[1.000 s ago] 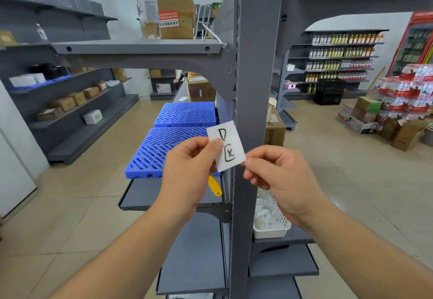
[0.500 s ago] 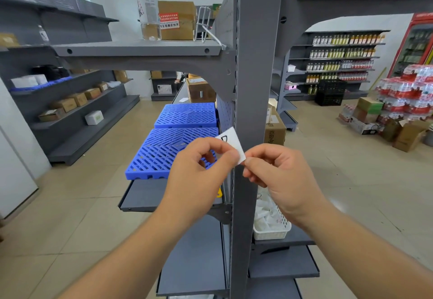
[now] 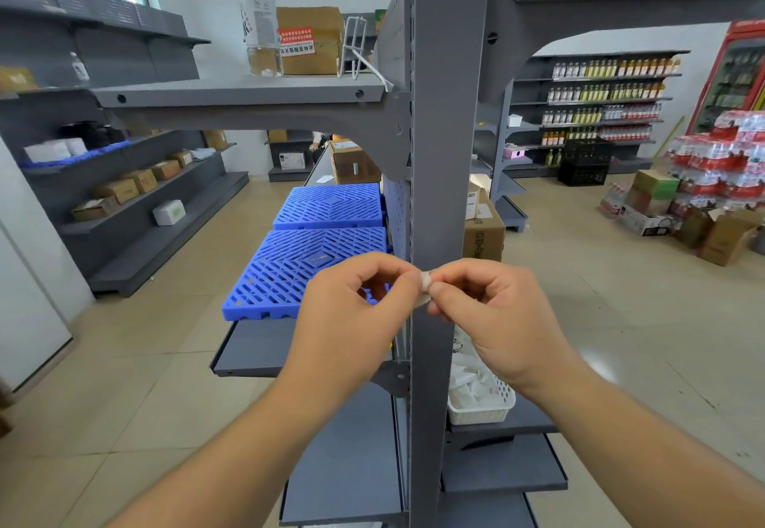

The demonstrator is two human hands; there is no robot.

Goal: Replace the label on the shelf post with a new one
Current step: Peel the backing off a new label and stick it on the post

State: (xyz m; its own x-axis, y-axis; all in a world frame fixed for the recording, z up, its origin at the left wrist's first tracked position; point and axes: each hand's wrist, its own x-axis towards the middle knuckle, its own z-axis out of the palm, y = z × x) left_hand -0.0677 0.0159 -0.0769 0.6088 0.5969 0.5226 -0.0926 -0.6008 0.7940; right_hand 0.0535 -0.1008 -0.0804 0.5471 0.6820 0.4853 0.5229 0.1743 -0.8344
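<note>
The grey shelf post (image 3: 445,134) runs upright through the middle of the view. In front of it, at mid height, my left hand (image 3: 356,316) and my right hand (image 3: 492,320) meet fingertip to fingertip. Both pinch a small white label (image 3: 424,288), now folded or crumpled so that only a sliver shows between the thumbs and forefingers. Its writing is hidden. No label shows on the bare face of the post.
Two blue slatted plastic pallets (image 3: 314,254) lie on the shelf left of the post. A white basket (image 3: 480,397) with white packets sits on the shelf to the right. A tall bottle (image 3: 258,14) and a cardboard box (image 3: 308,39) stand on the top shelf (image 3: 244,93).
The flat white label, held up with its writing showing, has been folded down between both hands until almost none of it shows. Both hands have closed together in front of the post.
</note>
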